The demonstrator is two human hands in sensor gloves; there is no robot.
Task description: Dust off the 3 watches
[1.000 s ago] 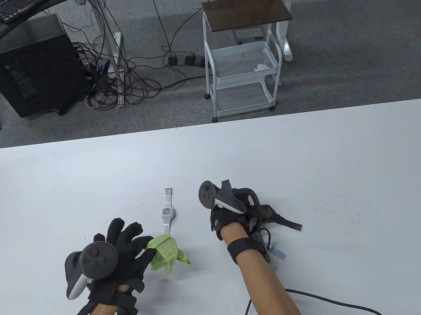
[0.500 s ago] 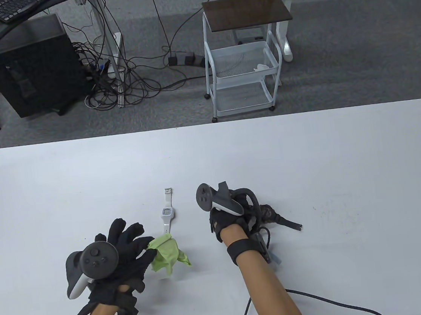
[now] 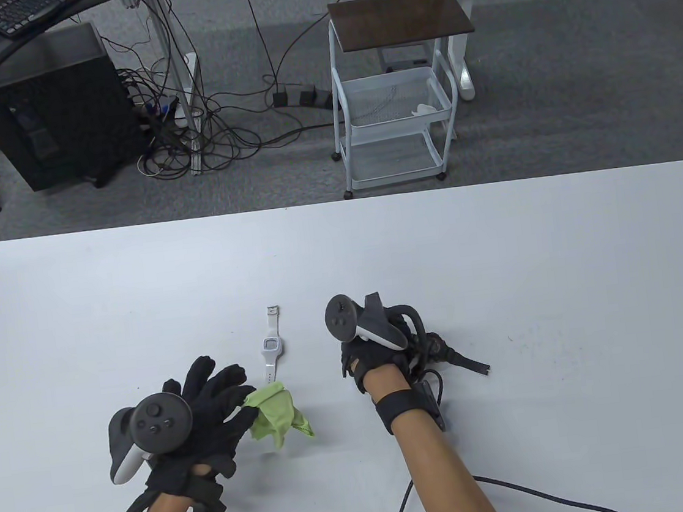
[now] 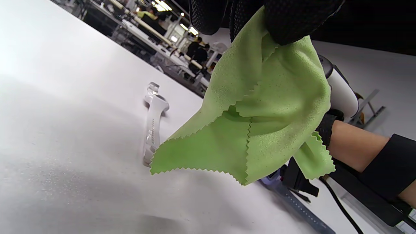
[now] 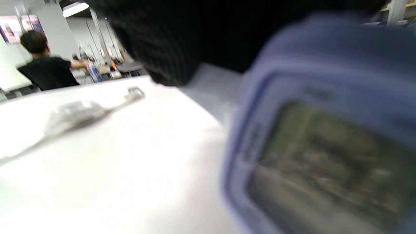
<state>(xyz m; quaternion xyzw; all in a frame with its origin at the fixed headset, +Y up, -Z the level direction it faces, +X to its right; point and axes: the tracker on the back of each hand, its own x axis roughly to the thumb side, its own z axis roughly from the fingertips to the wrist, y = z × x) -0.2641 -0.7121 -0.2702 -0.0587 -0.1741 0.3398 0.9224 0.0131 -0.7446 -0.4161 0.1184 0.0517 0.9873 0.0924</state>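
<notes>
My left hand (image 3: 202,407) pinched the green cloth (image 3: 275,413) while my right hand (image 3: 383,350) gripped a blue-grey watch (image 5: 321,146); I judged it best to steady it before wiping, the white watch (image 3: 271,349) lying between on the worktop (image 3: 563,255).

The table view looks down from the near edge across the white worktop (image 3: 499,238). Both wrist views sit low and close, sharing the white plastic digital watch (image 3: 271,349) (image 4: 152,126) (image 5: 74,113).
</notes>
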